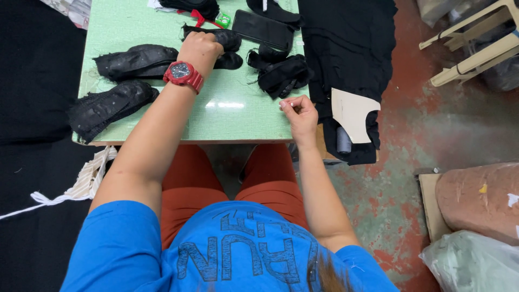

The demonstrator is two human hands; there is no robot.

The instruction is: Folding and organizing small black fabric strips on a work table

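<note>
Two hands worked over black shoe pieces on a pale green tabletop (238, 116).

The left hand (201, 50), a red watch (183, 74) on its wrist, was clenched over a dark curved shoe piece (227, 39) at the middle of the tabletop. The right hand (299, 112) pinched something too small to make out near the front edge. Stitched, frayed black uppers (111, 105) lay at the left, and a flat black phone (263, 29) sat beyond.

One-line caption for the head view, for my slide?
Seated at a green table, the left hand grips a black shoe piece while the right hand pinches its fingers together.
</note>
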